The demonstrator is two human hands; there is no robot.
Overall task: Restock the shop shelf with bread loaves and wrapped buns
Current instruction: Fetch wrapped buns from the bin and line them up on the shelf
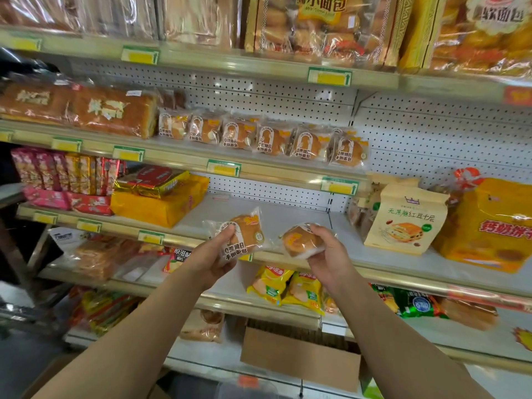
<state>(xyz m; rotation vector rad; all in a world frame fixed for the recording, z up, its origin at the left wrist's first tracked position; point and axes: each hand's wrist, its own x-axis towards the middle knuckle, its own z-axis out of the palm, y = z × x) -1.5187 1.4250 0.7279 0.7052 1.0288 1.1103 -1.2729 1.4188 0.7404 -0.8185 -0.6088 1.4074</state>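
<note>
My left hand (pixel 214 254) grips a wrapped bun (pixel 246 236) with its printed label facing me. My right hand (pixel 328 251) holds a second wrapped bun (pixel 299 240), turned with its top toward me. Both buns hover in front of the third shelf (pixel 288 217). On the shelf above, a row of several matching wrapped buns (pixel 264 138) stands along the front edge. Two long bread loaves (pixel 77 109) in clear bags lie to the left of that row.
Yellow and red packs (pixel 161 200) sit left on the third shelf, a paper bread bag (pixel 403 220) and an orange box (pixel 489 223) to the right. Snack bags (pixel 285 289) fill the lower shelf. A cardboard box (pixel 299 358) stands below.
</note>
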